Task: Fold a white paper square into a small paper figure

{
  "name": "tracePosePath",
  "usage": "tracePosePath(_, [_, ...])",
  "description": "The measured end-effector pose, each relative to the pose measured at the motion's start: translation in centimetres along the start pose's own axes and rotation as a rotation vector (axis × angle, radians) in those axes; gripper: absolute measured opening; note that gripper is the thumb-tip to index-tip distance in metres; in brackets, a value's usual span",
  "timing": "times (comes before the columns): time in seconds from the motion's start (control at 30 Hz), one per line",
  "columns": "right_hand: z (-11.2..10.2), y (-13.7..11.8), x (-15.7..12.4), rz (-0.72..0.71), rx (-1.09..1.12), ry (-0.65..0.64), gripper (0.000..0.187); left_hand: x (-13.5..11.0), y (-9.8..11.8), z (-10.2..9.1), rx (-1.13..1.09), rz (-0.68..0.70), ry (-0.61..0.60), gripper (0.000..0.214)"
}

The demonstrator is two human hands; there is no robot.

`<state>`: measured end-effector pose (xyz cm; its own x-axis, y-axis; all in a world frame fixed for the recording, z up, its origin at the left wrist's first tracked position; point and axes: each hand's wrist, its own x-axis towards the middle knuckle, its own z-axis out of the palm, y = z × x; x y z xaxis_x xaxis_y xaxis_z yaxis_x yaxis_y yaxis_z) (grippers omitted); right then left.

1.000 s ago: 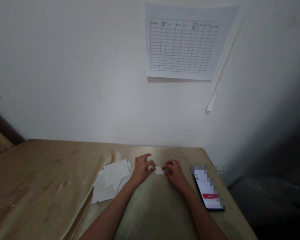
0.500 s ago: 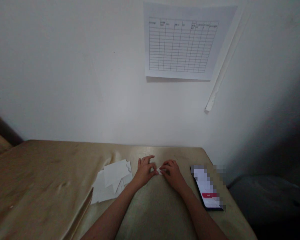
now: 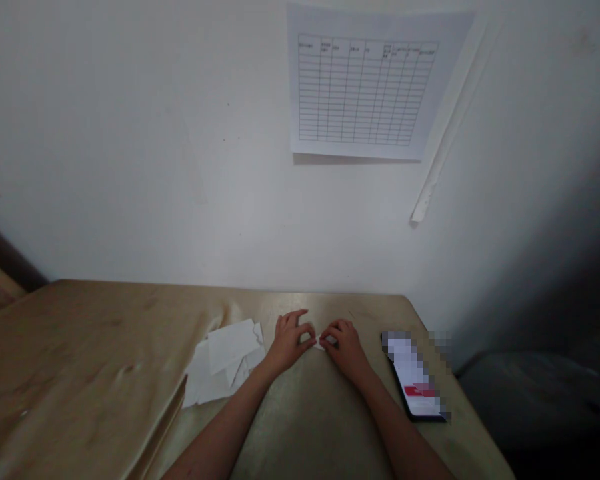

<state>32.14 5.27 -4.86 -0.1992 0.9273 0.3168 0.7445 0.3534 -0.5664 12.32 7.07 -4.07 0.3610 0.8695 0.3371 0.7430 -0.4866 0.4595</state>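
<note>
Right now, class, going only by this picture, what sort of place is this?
Probably a plain indoor work corner, though whether home or office I can't tell: a brown table against a white wall, with a printed chart hung above.

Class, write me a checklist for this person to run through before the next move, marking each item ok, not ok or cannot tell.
1. Right hand at the small paper: ok, its fingertips are on it.
2. Left hand gripping the small paper: cannot tell; its fingertips are close to the edge.
3. Small paper in full view: not ok, partly hidden by the right hand.
4. Phone apart from the right hand: ok.
5. Paper pile neatly squared: not ok, the sheets lie askew.
6. Left forearm off the paper pile: cannot tell.
</note>
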Motion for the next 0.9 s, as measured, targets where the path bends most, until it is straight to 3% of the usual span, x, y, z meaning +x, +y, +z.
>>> tracePosePath(0.4, [-0.2,-0.2,-0.1,0.015,0.029,-0.008,0.008,0.1,0.0,-0.1,0.034,0.001,0.007,0.009])
tracePosePath(0.9, [-0.5,0.4,-0.1,0.023,0.060,-0.013,0.015,0.4,-0.6,-1.3,0.051,0.009,-0.073,0.009])
